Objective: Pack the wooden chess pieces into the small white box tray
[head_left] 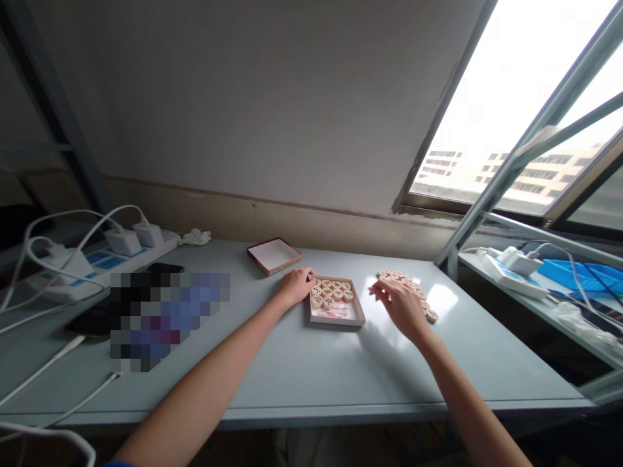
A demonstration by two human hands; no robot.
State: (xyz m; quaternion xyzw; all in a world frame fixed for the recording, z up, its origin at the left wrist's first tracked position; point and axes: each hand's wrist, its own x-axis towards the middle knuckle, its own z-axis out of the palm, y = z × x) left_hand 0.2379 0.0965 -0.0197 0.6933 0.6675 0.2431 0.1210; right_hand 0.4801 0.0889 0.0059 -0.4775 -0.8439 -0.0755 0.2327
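A shallow box (357, 318) lies on the grey table (302, 370), partly filled with round wooden game discs (332, 292) in rows at its far end. My left hand (294, 286) rests against the box's left edge, fingers curled shut on its rim. My right hand (403, 305) hovers just right of the box over a loose heap of the same discs (406, 279), fingers spread and apart. I see nothing held in it.
The box's lid (273, 255) lies upturned behind the left hand. A power strip (97, 259) with chargers and white cables sits at far left, next to a dark phone (92, 321). A metal window frame (491, 194) and a side shelf (559, 292) with blue items stand on the right.
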